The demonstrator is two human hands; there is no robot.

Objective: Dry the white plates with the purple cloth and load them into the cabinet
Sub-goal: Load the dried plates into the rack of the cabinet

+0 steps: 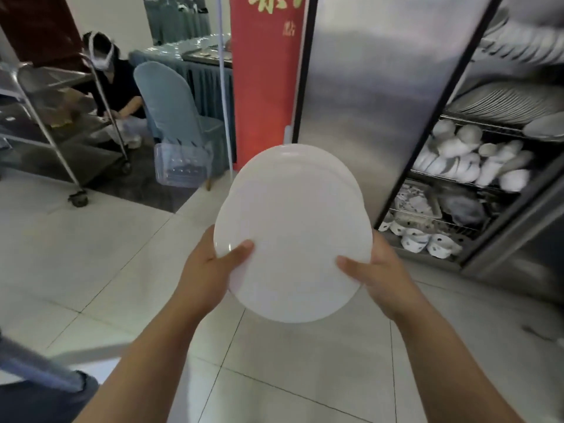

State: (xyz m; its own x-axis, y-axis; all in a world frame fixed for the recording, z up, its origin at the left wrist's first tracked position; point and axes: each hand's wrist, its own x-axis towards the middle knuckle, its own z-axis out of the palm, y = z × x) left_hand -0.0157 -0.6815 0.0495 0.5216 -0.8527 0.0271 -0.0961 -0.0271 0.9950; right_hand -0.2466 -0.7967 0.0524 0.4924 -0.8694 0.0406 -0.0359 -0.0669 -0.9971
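A small stack of white plates (pixel 293 227) is held in front of me over the tiled floor. My left hand (pixel 210 270) grips its left edge, thumb on the top plate. My right hand (pixel 378 276) grips the right edge the same way. The steel cabinet (pixel 488 184) stands to the right with its door (pixel 375 96) swung open toward me. Its wire shelves hold rows of white plates (pixel 515 102), white bowls (pixel 470 160) and patterned dishes (pixel 421 236). No purple cloth is in view.
A red banner (pixel 265 80) stands behind the plates. A blue covered chair (pixel 171 108) and a clear plastic box (pixel 183 166) sit at left centre. A steel trolley (pixel 45 117) is at the far left, with a crouching person (pixel 113 83) behind it.
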